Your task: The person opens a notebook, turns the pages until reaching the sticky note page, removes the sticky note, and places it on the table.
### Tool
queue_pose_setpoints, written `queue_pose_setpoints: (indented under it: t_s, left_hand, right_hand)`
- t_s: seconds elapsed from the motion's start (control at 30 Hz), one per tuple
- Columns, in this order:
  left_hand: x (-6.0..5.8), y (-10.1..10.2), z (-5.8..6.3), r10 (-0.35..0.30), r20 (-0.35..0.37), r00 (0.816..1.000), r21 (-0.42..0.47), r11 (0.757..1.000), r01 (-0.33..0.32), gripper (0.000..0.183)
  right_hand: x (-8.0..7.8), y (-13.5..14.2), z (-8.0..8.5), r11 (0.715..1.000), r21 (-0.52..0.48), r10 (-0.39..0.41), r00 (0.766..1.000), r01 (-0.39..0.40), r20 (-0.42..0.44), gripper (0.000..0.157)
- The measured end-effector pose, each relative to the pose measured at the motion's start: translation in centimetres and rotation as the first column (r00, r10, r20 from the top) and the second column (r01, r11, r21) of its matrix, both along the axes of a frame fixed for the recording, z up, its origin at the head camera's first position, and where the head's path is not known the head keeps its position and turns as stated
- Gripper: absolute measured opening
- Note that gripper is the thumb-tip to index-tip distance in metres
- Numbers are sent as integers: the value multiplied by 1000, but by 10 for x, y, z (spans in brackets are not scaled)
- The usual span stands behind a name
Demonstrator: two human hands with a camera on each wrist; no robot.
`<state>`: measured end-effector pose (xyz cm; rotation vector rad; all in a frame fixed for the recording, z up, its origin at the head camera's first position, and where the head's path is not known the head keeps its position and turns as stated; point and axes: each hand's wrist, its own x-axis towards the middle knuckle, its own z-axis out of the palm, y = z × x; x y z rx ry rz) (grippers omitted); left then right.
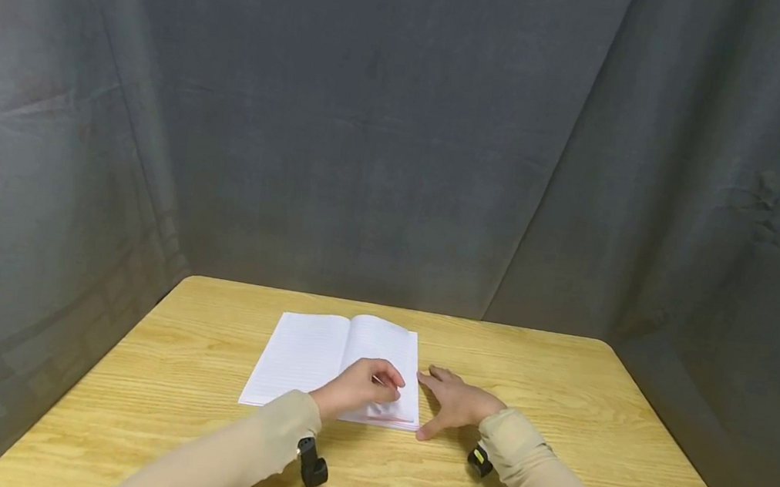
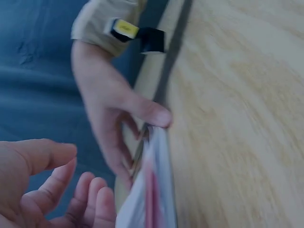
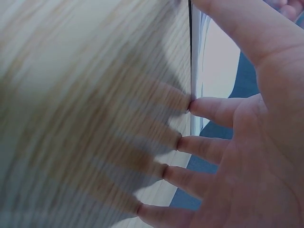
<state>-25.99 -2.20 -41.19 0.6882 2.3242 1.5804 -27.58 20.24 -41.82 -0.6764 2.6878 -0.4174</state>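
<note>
An open notebook [image 1: 296, 359] with white lined pages lies on the table. Over its right-hand page hovers my left hand [image 1: 360, 384], fingers loosely curled and holding nothing. In the left wrist view, that hand's thumb and fingers [image 2: 95, 199] are beside the page edges, where a reddish strip [image 2: 151, 199] shows among the sheets. My right hand [image 1: 459, 404] is spread at the notebook's right edge, thumb at the near corner. In the right wrist view, its fingertips [image 3: 197, 105] rest on the table along the edge of the pages [image 3: 216, 61].
The wooden table [image 1: 557, 397] extends around the notebook on all sides. Grey cloth [image 1: 372, 134] hangs behind the table and along both sides. A small black device [image 1: 312, 465] is strapped at the left wrist, another black device [image 1: 480, 462] at the right.
</note>
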Motion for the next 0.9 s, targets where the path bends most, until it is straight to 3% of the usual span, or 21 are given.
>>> queue_pose_setpoints:
  t_s: [0.17, 0.47, 0.6, 0.9]
  left_hand:
    - [-2, 12, -7, -36, 1, 999, -140, 989, 35, 15]
    - [-7, 22, -19, -26, -48, 999, -333, 943, 8, 13]
    - [-6, 25, -19, -32, -75, 997, -363, 932, 3, 16]
    - [-4, 22, -18, -23, -72, 997, -359, 933, -5, 13]
  right_hand:
    - [0, 0, 0, 1000, 0, 1, 1000, -1, -2, 104]
    - [-1, 0, -1, 1000, 2, -14, 1000, 14, 9, 105]
    - [0, 1, -1, 1000, 6, -17, 1000, 17, 5, 105]
    - [1, 0, 1, 1000, -3, -18, 1000, 19, 12, 105]
